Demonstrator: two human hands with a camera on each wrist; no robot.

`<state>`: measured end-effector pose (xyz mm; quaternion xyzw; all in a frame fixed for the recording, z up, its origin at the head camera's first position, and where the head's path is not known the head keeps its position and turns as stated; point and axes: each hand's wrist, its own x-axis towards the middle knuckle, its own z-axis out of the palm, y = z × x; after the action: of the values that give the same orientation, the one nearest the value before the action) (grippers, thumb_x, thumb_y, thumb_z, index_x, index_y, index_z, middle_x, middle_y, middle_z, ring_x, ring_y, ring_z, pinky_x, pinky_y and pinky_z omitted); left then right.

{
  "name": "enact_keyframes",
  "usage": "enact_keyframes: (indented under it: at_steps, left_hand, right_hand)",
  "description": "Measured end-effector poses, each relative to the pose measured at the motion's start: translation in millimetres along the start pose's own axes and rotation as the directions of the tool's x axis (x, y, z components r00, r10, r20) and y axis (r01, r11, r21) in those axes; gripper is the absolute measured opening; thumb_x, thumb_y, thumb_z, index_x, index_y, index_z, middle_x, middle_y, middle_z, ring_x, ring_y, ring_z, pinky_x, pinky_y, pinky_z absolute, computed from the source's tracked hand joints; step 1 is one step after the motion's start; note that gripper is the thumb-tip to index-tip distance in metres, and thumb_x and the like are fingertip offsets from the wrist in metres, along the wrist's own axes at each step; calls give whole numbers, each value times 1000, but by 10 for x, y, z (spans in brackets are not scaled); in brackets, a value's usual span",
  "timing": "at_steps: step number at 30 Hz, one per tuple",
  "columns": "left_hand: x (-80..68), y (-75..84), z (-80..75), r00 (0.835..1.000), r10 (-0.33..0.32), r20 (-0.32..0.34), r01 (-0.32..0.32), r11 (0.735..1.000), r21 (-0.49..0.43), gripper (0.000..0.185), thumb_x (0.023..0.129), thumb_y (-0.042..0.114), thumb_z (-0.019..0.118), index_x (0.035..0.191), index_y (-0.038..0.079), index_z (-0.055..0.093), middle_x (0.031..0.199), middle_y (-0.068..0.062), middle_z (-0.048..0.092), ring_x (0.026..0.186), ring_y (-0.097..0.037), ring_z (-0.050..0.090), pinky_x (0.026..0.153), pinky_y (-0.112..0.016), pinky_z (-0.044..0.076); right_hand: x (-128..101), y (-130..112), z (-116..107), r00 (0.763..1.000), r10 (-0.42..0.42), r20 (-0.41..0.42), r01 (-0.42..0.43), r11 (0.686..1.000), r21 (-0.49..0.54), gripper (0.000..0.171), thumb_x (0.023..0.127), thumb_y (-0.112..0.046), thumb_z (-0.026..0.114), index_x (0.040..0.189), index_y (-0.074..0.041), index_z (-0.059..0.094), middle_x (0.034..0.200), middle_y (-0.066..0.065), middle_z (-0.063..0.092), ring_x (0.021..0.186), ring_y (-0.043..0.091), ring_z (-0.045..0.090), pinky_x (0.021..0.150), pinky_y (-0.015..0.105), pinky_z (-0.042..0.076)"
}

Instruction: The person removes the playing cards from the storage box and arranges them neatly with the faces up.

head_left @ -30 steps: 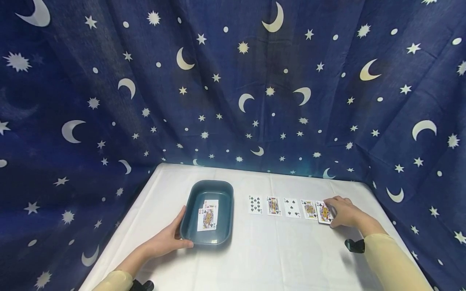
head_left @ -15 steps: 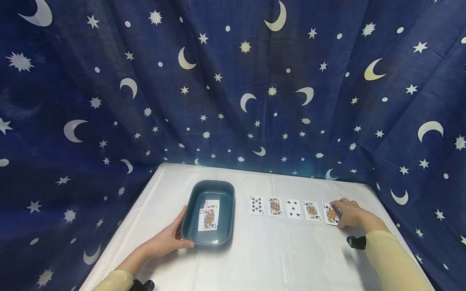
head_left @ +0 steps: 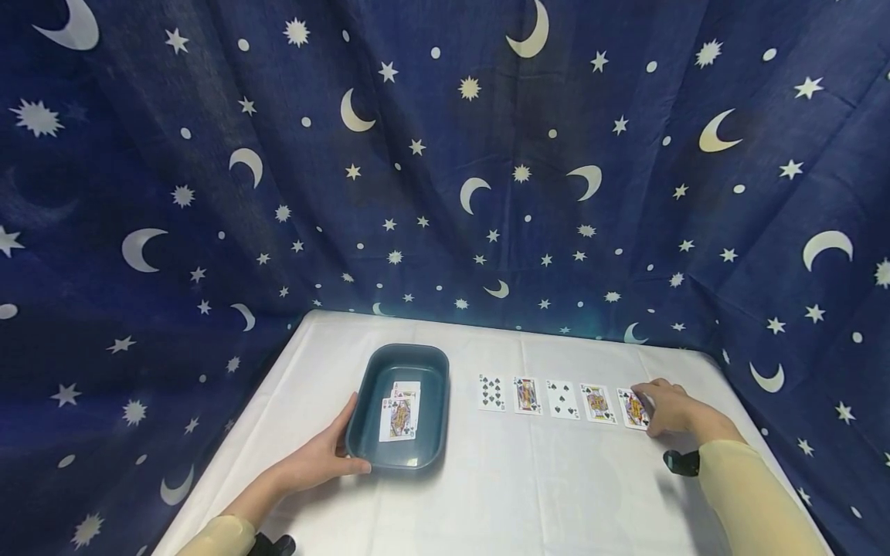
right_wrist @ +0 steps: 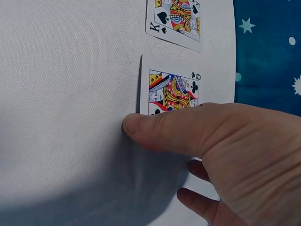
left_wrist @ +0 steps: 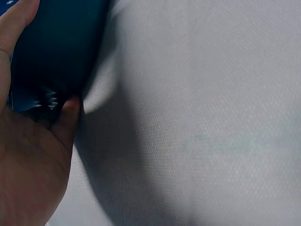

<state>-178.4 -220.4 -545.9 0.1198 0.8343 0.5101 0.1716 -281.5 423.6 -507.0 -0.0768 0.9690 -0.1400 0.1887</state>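
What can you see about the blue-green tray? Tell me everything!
The tray looks like dark blue-green plastic, a rounded rectangle with raised walls. It sits open side up on the white cloth, left of the row of cards. Overlapping face-up cards lie inside. The left hand holds its near left corner, thumb at the near edge.

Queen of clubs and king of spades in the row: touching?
Apart. The right wrist view shows a strip of white cloth between the facing edges of the queen of clubs and king of spades.
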Motion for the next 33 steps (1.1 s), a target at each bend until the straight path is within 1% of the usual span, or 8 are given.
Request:
enact_keyframes:
  at_steps: [6, 17, 28, 33]
  left_hand:
    - [-2, 7, 0, 1000, -8, 0, 8, 1000, 3, 126, 83, 27, 88, 165, 20, -7, 171, -16, -6, 153, -41, 17, 117, -47, 35]
    - [-3, 10, 0, 1000, -4, 3, 4, 1000, -2, 126, 83, 27, 88, 165, 20, -7, 171, -15, -6, 153, -41, 16, 117, -47, 35]
    - [3, 4, -1, 1000, -2, 5, 2, 1000, -2, 126, 83, 27, 87, 165, 19, -7, 171, -16, -5, 152, -42, 18, 116, -47, 35]
    - [6, -2, -2, 1000, 0, 1, 0, 1000, -7, 126, 83, 26, 88, 165, 18, -7, 171, -17, -5, 152, -43, 19, 116, -47, 36]
  right_hand:
    - [1, 13, 9, 1000, -7, 2, 7, 1000, 1, 84, 68, -7, 86, 143, 6, 49, 137, 41, 38, 121, 61, 38, 98, 78, 36]
    - [0, 14, -1, 1000, 4, 1, -4, 1000, 4, 85, 66, -5, 86, 143, 6, 50, 138, 40, 39, 122, 60, 38, 99, 79, 35]
    - [-2, 0, 0, 1000, -10, -4, 10, 1000, -6, 88, 65, -4, 83, 144, 8, 47, 139, 42, 38, 121, 61, 39, 99, 78, 35]
    - [-14, -15, -13, 999, -35, -16, 35, 999, -15, 87, 65, -5, 83, 144, 8, 47, 138, 43, 40, 121, 63, 40, 99, 78, 36]
